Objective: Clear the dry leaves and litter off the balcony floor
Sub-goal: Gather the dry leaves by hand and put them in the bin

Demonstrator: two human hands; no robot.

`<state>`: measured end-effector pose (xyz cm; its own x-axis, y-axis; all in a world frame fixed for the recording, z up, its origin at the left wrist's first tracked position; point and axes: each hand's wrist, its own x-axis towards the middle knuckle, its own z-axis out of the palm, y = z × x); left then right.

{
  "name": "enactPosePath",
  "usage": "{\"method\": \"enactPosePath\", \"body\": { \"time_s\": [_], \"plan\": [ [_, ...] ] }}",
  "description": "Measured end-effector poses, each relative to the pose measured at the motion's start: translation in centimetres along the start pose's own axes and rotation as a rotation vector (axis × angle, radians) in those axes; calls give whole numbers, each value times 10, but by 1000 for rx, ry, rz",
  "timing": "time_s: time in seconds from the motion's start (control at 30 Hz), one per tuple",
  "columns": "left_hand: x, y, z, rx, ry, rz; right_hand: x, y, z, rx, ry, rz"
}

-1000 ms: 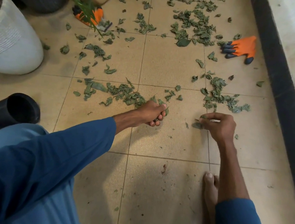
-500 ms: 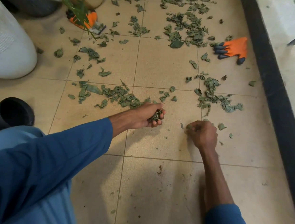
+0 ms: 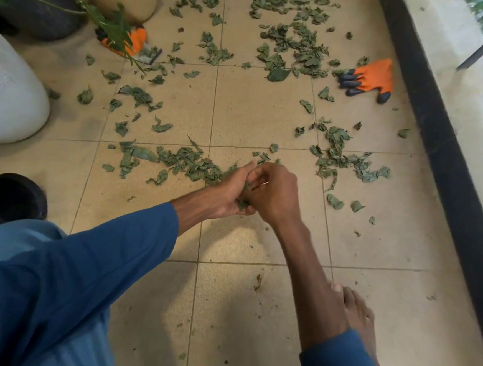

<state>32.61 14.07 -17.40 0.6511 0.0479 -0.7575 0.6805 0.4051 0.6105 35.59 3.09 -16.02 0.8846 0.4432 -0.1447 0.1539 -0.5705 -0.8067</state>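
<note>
The left hand (image 3: 229,192) is cupped palm-up just above the balcony floor (image 3: 257,112), its fingers curled round a wad of dry leaves (image 3: 244,203). The right hand (image 3: 275,197) is pressed against it from the right, fingers bent over the left palm and pinching into the same wad, so the two hands are closed together on one load.

The nearest loose litter is the band of leaves (image 3: 189,164). It begins right at the back of the left hand and runs away to the left, its long axis roughly along the tile joint. That puts it on the left hand's side, but that hand is full. The right hand would have to cross over, or turn instead to the right-hand cluster (image 3: 340,159), which lies near, up and to the right, with three stray leaves (image 3: 334,201) closer still.

Farther out, a denser patch (image 3: 297,43) covers the far tiles beside an orange glove (image 3: 373,77). A black pot (image 3: 10,199) lies on its side down to the left, well apart from the hands; judging by its open mouth, it may be where the wad goes
</note>
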Motion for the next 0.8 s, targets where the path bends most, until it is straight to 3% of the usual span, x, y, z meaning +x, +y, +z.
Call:
{"method": "enactPosePath", "body": {
  "time_s": [0.17,0.33,0.4,0.53,0.67,0.8],
  "plan": [
    [8,-5,-7,110,68,60,-4,4,10,-130,24,-83],
    [15,-4,-19,202,169,91,3,22,-27,170,-237,-114],
    [17,-2,-22,186,182,84,6,46,-45,109,-90,-8],
    [17,0,-22,157,174,64,11,108,-71,-234,322,336],
    [18,0,-19,141,158,47,12,150,-69,-414,304,337],
    [17,0,-17,136,142,26,8,152,-58,-280,297,369]
  ]
}}
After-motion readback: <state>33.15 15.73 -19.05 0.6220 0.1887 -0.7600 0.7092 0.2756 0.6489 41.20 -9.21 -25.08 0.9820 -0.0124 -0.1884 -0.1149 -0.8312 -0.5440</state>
